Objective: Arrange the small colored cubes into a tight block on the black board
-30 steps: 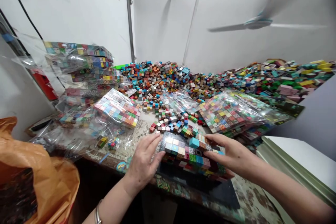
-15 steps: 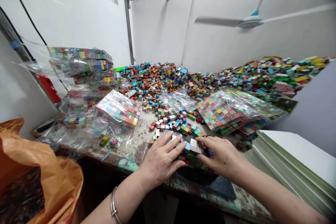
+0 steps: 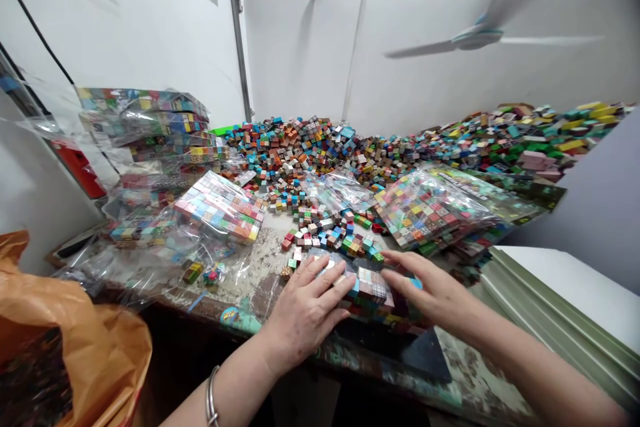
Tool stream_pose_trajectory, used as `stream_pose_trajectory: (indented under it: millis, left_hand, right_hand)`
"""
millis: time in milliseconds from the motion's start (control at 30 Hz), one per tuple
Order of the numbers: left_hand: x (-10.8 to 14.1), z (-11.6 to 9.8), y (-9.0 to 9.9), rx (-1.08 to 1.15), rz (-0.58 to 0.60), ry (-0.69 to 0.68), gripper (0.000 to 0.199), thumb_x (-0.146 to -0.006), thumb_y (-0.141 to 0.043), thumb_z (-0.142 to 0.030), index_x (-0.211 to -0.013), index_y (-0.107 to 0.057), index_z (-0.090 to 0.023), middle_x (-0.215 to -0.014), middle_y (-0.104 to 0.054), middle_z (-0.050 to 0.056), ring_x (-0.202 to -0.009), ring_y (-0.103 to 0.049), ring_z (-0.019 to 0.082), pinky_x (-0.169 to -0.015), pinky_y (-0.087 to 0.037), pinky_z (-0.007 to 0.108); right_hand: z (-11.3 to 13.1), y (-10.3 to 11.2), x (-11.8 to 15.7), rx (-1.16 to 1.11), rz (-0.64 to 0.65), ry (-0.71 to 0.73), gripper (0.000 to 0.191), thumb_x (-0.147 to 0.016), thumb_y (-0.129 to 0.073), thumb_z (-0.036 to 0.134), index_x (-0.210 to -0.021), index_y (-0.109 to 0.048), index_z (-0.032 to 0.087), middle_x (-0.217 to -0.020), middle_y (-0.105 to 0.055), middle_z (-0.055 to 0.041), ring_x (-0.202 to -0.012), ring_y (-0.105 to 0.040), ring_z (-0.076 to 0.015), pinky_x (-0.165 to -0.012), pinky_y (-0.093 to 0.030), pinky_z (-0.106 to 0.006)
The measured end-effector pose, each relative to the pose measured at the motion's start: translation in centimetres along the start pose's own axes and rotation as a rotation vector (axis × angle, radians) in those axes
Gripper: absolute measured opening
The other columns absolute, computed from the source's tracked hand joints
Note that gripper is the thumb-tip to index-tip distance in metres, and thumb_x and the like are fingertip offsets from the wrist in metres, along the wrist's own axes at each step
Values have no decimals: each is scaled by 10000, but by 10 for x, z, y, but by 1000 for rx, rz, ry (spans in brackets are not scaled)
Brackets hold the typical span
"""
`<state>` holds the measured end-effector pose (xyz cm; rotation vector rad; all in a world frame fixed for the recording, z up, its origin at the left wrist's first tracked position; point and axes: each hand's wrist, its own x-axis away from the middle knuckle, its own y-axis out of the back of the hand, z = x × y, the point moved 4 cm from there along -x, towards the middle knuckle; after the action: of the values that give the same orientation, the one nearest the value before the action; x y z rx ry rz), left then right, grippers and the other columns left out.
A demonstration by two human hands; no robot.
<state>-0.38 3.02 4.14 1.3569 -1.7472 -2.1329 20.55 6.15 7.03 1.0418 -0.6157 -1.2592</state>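
Near the table's front edge, a block of small patterned cubes sits on a dark flat board. My left hand rests over the left part of these cubes, fingers stretched out and slightly spread, hiding what lies beneath. To the right, my right hand hovers at the cubes' edge with thumb and fingers apart, and nothing shows between them. Whether its fingertips touch the cubes I cannot tell. Loose colourful cubes lie just beyond both hands.
A large heap of cubes lines the wall. Bagged cube sets are stacked at the left and right. An orange sack stands at the lower left, pale green trays at the right. A fan spins above.
My right hand has opened away from the cubes and shifted slightly right, uncovering more of the block. My left hand stays nearly in place. The view has shifted a little.
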Motion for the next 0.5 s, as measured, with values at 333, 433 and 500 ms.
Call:
stream_pose_trajectory:
  millis: [333, 433, 500]
  left_hand:
    - [0, 1, -2, -21, -24, -17, 440, -876, -479, -259, -1311, -418, -242, -1337, -476, 37, -1274, -363, 241, -1035, -370, 465]
    - [0, 1, -2, -37, -28, -21, 422, -878, -472, -245, -1299, -437, -235, -1340, -473, 23, -1265, -373, 242, -1030, -381, 456]
    - [0, 0, -2, -41, -35, -18, 407, -879, -467, -226, -1286, -453, -234, -1334, -480, 15, -1259, -381, 240, -1027, -389, 446]
  right_hand:
    - [-47, -30, -82, 212, 113, -70, 402, -770, -551, 266, -1151, -594, 144, -1090, -605, -156, -998, -561, -265, -870, -410, -359]
    - [-39, -44, -96, 244, 128, -39, 351, -761, -584, 301, -1086, -632, 175, -1015, -624, -140, -941, -570, -251, -839, -412, -356]
    - [-33, -51, -103, 252, 138, -26, 296, -746, -608, 357, -962, -666, 162, -936, -640, -131, -907, -572, -242, -808, -423, -360]
